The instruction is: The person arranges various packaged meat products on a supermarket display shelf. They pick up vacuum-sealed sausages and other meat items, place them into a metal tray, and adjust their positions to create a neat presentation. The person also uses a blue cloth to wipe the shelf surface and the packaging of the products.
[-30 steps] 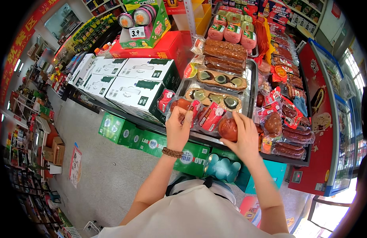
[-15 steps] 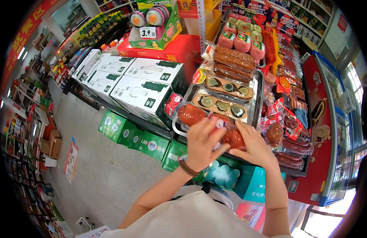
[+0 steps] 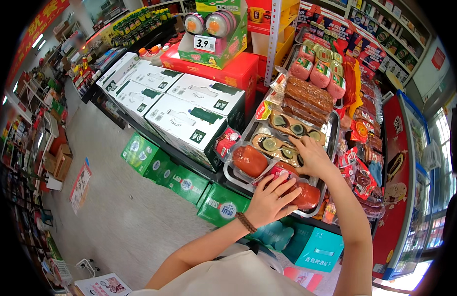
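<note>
My left hand point(image 3: 274, 198), with a brown bracelet at the wrist, lies with outstretched fingers over clear packs of reddish-brown meat point(image 3: 306, 196) at the near edge of a metal tray point(image 3: 232, 173). Another rounded meat pack point(image 3: 250, 161) sits just left of its fingertips. Farther in, my right hand point(image 3: 312, 157) reaches over a pack of meat loaf with dark egg slices point(image 3: 269, 144); its fingers are apart and touch the packs. A second egg-slice loaf point(image 3: 296, 127) lies behind, with brown textured meat packs point(image 3: 307, 96) beyond it.
White cartons point(image 3: 184, 123) line the counter to the left, above green boxes point(image 3: 221, 203). A teal box point(image 3: 315, 246) stands below the tray. To the right are bagged meats point(image 3: 364, 170) and a red-sided freezer point(image 3: 392, 197). Pink meat packs point(image 3: 319, 74) sit at the back.
My right hand has moved from the near meat pack up to the egg-slice loaf. My left hand stays on the near packs, fingers now flatter. The whole view has shifted slightly.
</note>
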Motion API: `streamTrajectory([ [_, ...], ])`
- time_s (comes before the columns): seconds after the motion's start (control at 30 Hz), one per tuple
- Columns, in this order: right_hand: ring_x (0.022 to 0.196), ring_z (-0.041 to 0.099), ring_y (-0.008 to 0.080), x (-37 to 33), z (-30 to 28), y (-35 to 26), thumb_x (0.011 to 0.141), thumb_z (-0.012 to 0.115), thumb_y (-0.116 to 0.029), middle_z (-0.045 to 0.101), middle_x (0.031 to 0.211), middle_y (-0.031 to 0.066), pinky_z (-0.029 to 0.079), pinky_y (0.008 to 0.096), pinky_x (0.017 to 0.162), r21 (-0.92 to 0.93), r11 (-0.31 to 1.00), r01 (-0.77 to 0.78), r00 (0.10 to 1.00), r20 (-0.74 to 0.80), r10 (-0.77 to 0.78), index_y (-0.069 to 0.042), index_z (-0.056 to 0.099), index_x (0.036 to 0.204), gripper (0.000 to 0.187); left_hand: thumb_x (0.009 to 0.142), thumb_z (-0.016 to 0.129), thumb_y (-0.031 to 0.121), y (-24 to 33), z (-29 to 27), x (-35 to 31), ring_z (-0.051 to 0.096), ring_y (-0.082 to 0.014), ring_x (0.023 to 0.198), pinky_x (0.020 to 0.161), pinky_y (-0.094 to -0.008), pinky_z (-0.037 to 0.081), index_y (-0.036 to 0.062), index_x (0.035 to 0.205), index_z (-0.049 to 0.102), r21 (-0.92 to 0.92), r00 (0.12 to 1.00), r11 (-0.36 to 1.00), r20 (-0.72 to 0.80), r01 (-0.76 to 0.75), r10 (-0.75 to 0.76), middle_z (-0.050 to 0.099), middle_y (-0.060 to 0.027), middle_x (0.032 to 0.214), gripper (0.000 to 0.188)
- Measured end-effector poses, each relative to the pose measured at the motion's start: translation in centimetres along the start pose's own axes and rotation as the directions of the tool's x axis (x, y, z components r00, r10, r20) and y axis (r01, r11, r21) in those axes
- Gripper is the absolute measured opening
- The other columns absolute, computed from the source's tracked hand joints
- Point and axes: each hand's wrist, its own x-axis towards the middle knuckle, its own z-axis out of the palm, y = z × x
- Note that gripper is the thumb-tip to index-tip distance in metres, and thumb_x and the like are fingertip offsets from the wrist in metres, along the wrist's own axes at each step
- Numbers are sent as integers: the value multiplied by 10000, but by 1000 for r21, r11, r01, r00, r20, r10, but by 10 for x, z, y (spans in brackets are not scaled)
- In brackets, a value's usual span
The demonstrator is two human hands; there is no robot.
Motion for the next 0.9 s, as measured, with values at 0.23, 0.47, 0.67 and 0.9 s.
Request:
streamTrajectory([
  [0.23, 995, 519, 361, 0, 1, 1, 572, 703, -110, 514, 1025, 186, 430, 397, 875, 123, 991, 45, 989, -142, -27, -55, 406, 1315, 803, 791, 674, 383, 0, 6, -1, 463, -262, 1221, 1005, -462, 339, 194, 1180, 596, -2, 999, 1000, -34, 15, -15, 531, -48, 1293, 440],
  [0.47, 1053, 512, 351, 4, -24, 7, 572, 718, -155, 552, 1059, 163, 417, 412, 905, 182, 983, 20, 992, -123, 3, -81, 444, 1273, 757, 793, 669, 390, -3, 4, -1, 482, -258, 1194, 998, -446, 357, 200, 1177, 599, -13, 998, 999, -43, 34, -35, 551, -41, 1266, 434],
  [0.67, 1075, 561, 328, 12, -41, 28, 595, 678, -143, 571, 1150, 179, 424, 379, 945, 519, 853, -51, 996, -35, 81, -60, 461, 1268, 712, 786, 678, 393, -5, 6, -1, 486, -255, 1192, 1010, -445, 352, 193, 1168, 606, -27, 997, 999, -63, 35, -37, 553, -35, 1268, 437],
  [0.9, 1087, 527, 260, 21, -47, 21, 616, 651, -86, 551, 1152, 151, 386, 329, 961, 509, 860, -27, 979, -161, 126, -38, 438, 1274, 693, 798, 666, 394, -8, 4, 0, 494, -252, 1187, 1014, -427, 360, 183, 1164, 613, -16, 996, 997, -47, 73, -74, 563, -39, 1257, 426],
])
